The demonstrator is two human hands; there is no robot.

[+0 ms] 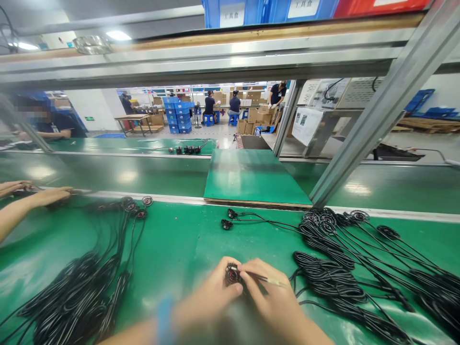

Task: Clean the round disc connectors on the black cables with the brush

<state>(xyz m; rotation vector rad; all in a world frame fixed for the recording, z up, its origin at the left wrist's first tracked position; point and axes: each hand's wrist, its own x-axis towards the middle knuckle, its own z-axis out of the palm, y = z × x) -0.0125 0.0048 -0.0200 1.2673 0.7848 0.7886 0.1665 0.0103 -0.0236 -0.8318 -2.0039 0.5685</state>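
Observation:
Near the front middle of the bench, my left hand (216, 290) is closed around a small round black part (233, 273) with reddish marks on its face. My right hand (275, 299) pinches a slim tool that looks like tweezers (268, 279), its tip at the part. The fingers hide the tip itself. Just beyond my hands lie two small black cable ends (227, 224), their cords running right. Coiled black cables (328, 277) lie to the right of my right hand, with several round black heads (325, 221) behind them.
Another bundle of black cables (77, 292) lies to my left. A co-worker's hands (46, 196) are at the far left edge. A green board (251, 175) spans the channel ahead. A slanted metal post (377, 103) rises at right, below a shelf with blue bins (233, 13).

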